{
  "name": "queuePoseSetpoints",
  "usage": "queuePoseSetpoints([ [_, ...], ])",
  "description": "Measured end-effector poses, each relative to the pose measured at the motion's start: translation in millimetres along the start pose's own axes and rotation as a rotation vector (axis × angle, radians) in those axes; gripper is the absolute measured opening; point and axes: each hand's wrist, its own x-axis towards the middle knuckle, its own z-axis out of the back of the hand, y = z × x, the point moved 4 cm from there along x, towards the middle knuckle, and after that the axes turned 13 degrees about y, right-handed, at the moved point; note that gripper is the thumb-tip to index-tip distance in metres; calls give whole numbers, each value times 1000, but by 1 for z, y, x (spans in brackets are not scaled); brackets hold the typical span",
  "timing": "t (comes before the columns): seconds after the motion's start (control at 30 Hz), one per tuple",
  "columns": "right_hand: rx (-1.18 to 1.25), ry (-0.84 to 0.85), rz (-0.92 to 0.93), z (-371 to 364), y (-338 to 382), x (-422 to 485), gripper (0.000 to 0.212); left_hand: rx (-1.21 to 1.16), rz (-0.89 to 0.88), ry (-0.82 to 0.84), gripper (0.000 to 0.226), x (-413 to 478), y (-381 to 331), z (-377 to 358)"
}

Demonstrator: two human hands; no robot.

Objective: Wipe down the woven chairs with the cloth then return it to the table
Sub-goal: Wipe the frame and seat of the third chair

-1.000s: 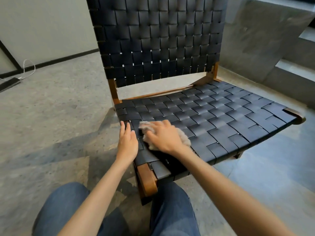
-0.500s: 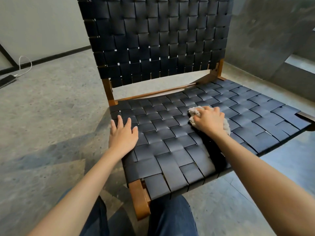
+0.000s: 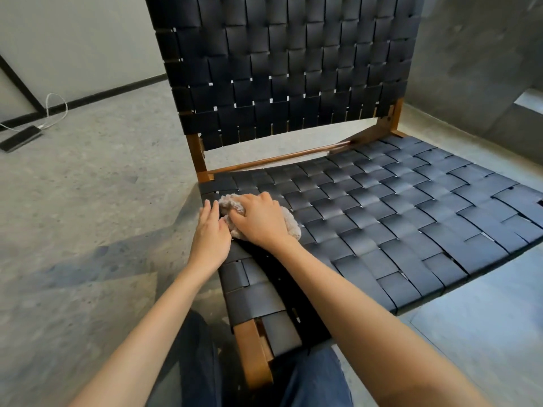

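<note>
**Reader:** What are the fingers doing?

**Describer:** The fingers of the right hand are curling down over a bunched, pale beige cloth, gripping it and pressing it onto the seat. The fingers of the left hand are lying straight and close together, flat on the seat's left edge. Their tips are touching the side of the cloth.

**Reader:** Where is the cloth sitting?

**Describer:** It is lying on the seat near the back left corner. Most of it is hiding under the right hand, with tufts poking out ahead of the knuckles and beside the wrist.

**Reader:** And the chair itself?

**Describer:** The woven chair is showing wide black straps crossing over and under one another. A brown wooden frame is carrying them. The backrest, woven the same way, is rising behind the seat, with an open gap between the two.

**Reader:** What is lying further out?

**Describer:** Both bare forearms are reaching in from the bottom. Legs in blue jeans are showing below them, on either side of the chair's front left corner. A grey speckled floor is spreading all around. At the far left, a white cable is looping down to a dark flat device on the floor. A grey wall is standing to the right.
</note>
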Motion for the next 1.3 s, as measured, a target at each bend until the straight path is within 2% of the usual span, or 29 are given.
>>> queuePoseSetpoints([
  [0.13, -164, -8, -139, 17, -52, 0, 39, 171, 28, 57, 49, 14, -4, -1],
  [0.33, -284, -153, -445, 75, -173, -25, 38, 431, 59, 70, 52, 47, -12, -2],
  [0.57, -238, -161, -524, 80, -198, 5, 37, 408, 19, 44, 52, 82, -3, 9],
  [0.63, -159, -129, -498, 72, -175, 18, 37, 323, 5, 6, 49, 83, -3, 10],
  [0.8, 24, 9, -126, 1, -42, 58, 31, -67, 6, -111, 46, 73, 8, 18],
  [0.9, 77, -5, -21, -12, -8, 72, 29, -175, 61, -122, 46, 70, 22, 22],
  [1.07, 45, -6, 115, -14, -10, 88, 39, -155, 58, -60, 48, 77, 22, 22],
  [1.17, 60, -3, 124, -18, -6, 112, 38, -108, 77, -59, 50, 86, 22, 24],
  [1.23, 56, -29, 90, -16, -11, 127, 36, -12, 93, -45, 53, 93, 21, 26],
  [1.3, 44, -75, 68, -13, -23, 134, 31, 221, 84, -10, 53, 100, 17, 24],
])
